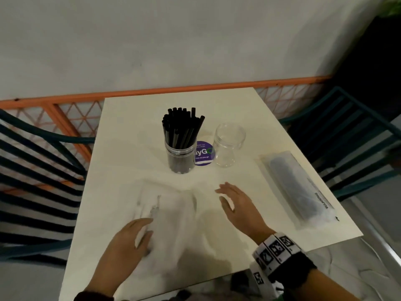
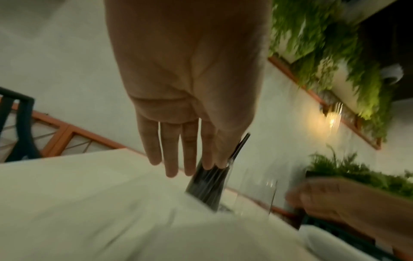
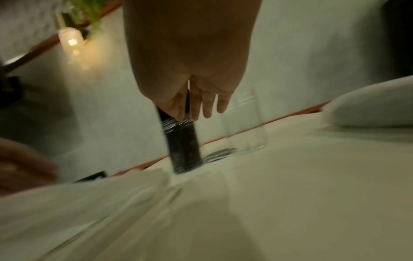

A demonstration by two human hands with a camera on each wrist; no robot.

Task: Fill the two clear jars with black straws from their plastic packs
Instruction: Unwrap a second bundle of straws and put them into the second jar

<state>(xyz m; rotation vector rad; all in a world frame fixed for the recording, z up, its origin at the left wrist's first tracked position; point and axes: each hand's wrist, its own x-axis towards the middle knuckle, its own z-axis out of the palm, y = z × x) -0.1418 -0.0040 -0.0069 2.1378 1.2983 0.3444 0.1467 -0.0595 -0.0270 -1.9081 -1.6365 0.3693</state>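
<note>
A clear jar (image 1: 181, 158) packed with black straws (image 1: 182, 127) stands mid-table. Just right of it stands an empty clear jar (image 1: 227, 146). A full plastic pack of black straws (image 1: 297, 187) lies near the table's right edge. An empty, crumpled clear pack (image 1: 171, 216) lies at the front. My left hand (image 1: 128, 244) hovers over its near-left part with straight fingers. My right hand (image 1: 236, 203) hovers flat just right of the empty pack, holding nothing. In the left wrist view the left hand (image 2: 185, 159) shows straight fingers before the full jar (image 2: 208, 187). The right wrist view shows my right hand (image 3: 201, 107) open.
A purple round sticker (image 1: 202, 153) lies between the jars on the white table (image 1: 130, 137). Dark slatted chairs stand at the left (image 1: 32, 161) and right (image 1: 351, 135). An orange lattice rail (image 1: 71, 118) and a white wall run behind the table.
</note>
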